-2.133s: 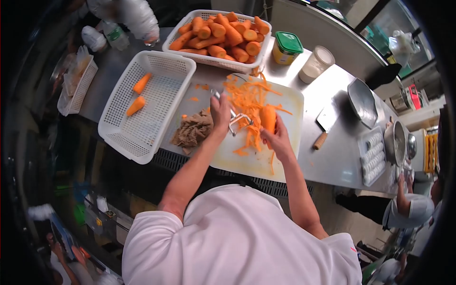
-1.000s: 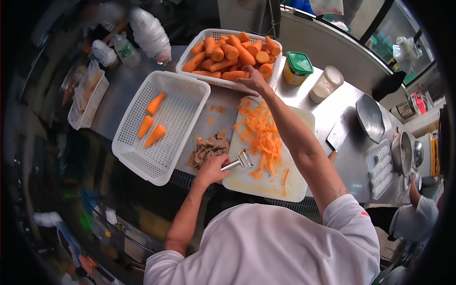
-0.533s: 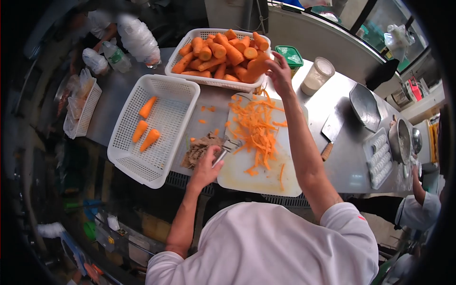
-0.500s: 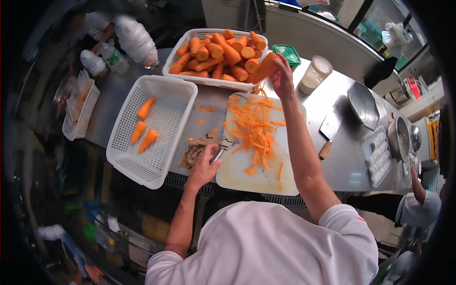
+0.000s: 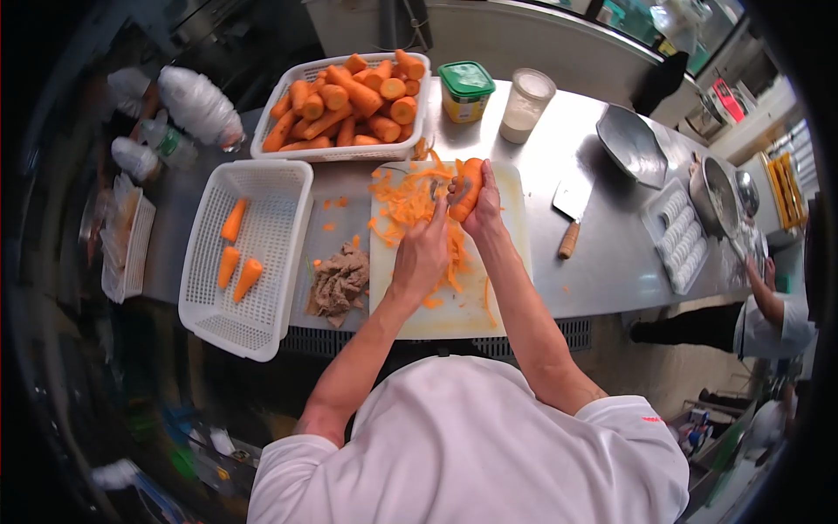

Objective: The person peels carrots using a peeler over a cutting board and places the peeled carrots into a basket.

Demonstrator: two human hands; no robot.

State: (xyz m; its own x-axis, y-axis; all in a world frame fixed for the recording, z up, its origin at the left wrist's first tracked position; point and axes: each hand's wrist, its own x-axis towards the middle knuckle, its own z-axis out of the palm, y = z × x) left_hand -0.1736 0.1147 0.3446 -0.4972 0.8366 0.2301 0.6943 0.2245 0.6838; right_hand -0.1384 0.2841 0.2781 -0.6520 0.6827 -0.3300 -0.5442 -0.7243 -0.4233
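Observation:
Over the white cutting board (image 5: 502, 323), my right hand (image 5: 486, 214) is closed around a large carrot (image 5: 467, 189), held tilted up. My left hand (image 5: 422, 255) grips a metal peeler (image 5: 440, 189) against the carrot's left side; most of the peeler's handle is hidden by the fingers. Orange peel strips (image 5: 401, 210) lie heaped on the board beneath both hands. A crumpled brown cloth (image 5: 339, 284) rests just left of the board.
A white basket heaped with carrots (image 5: 349, 105) stands at the back; another basket (image 5: 297, 210) on the left holds three carrots. Behind the board are a green-lidded tub (image 5: 466, 92) and a clear container (image 5: 526, 105). A cleaver (image 5: 572, 201) lies right. A co-worker's arm (image 5: 765, 293) shows far right.
My right hand has brought the carrot from the full basket down over the board. My left hand has moved from beside the cloth to the carrot, bringing the peeler. The view has shifted.

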